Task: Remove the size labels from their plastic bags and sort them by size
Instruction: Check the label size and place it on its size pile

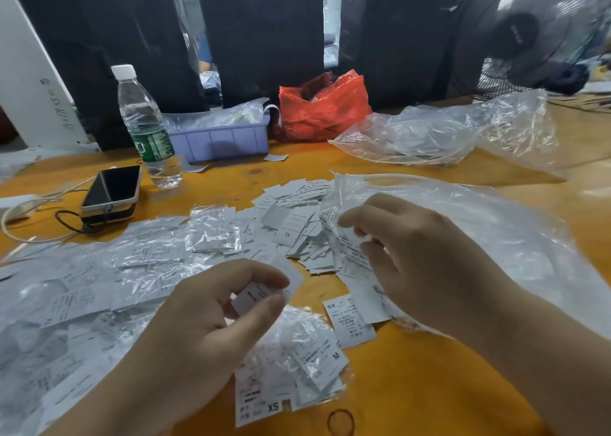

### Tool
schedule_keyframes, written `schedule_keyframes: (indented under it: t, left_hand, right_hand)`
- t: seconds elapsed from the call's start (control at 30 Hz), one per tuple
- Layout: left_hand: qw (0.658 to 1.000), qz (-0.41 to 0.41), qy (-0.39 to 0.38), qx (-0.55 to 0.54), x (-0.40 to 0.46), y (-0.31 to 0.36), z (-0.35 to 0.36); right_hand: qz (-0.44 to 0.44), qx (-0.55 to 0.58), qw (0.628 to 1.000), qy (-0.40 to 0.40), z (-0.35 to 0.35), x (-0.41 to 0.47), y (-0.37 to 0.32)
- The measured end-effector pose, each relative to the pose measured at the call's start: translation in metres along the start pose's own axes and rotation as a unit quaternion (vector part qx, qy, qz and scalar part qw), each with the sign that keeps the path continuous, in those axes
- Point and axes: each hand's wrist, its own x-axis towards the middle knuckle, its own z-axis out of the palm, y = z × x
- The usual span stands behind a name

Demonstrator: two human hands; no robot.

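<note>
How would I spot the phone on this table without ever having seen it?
Start at the tall water bottle at the table's far left. Just left of its base lies the phone, a dark, glossy slab resting on another device. Unlike the white paper labels and clear bags nearby, it is black and rigid.

Glossy crinkled plastic bags (463, 237), matt paper labels (350, 320), smooth orange wooden table (429, 386).

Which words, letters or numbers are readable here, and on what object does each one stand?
"XS": label at the bottom edge, under the left hand.
"M": bagged label.
"XS", upside down: label below the right hand.
"XL", upside down: label in the loose pile.
Fine print on the labels, water bottle wrapper, fan hub: too blurred.
</note>
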Motion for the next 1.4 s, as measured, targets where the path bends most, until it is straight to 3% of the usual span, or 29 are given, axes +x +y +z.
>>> schedule_keyframes:
  t: [0.1, 0.3, 0.4, 0.6, 0.7, 0.77, 0.87, 1.07, 1.4]
  left_hand:
    - [1.000, 0.000, -0.005, -0.016, -0.001, 0.001, -0.002]
    - [0.998, 0.029, -0.003, -0.057, -0.004, 0.007, -0.008]
    - [0.996, 0.026, 0.034, -0.073, -0.003, 0.006, -0.013]
    - [0.989, -0.010, 0.104, -0.108, 0.001, -0.005, -0.024]
    - [0.988, -0.009, 0.119, -0.101, 0.002, -0.005, -0.023]
    - [0.986, -0.005, 0.140, -0.087, 0.002, -0.006, -0.022]
    - [0.985, -0.003, 0.154, -0.082, 0.001, -0.004, -0.022]
    - [0.985, -0.006, 0.156, -0.080, 0.001, -0.003, -0.024]
    - [0.984, -0.040, 0.037, -0.170, 0.004, -0.011, -0.027]
  right_hand:
    - [-0.007, 0.149, 0.989, -0.001, 0.001, 0.007, -0.013]
    - [0.046, 0.389, 0.919, -0.053, 0.001, 0.034, -0.041]
    - [0.038, 0.415, 0.906, -0.078, 0.009, 0.048, -0.051]
    - [0.087, 0.471, 0.877, -0.021, 0.034, 0.055, -0.052]
    - [0.107, 0.495, 0.860, -0.065, 0.041, 0.049, -0.050]
    - [0.082, 0.478, 0.870, -0.088, 0.043, 0.045, -0.053]
    - [0.048, 0.436, 0.897, -0.059, 0.045, 0.040, -0.059]
    - [0.069, 0.428, 0.901, -0.026, 0.047, 0.038, -0.054]
    - [0.143, 0.614, 0.762, -0.146, 0.046, 0.041, -0.049]
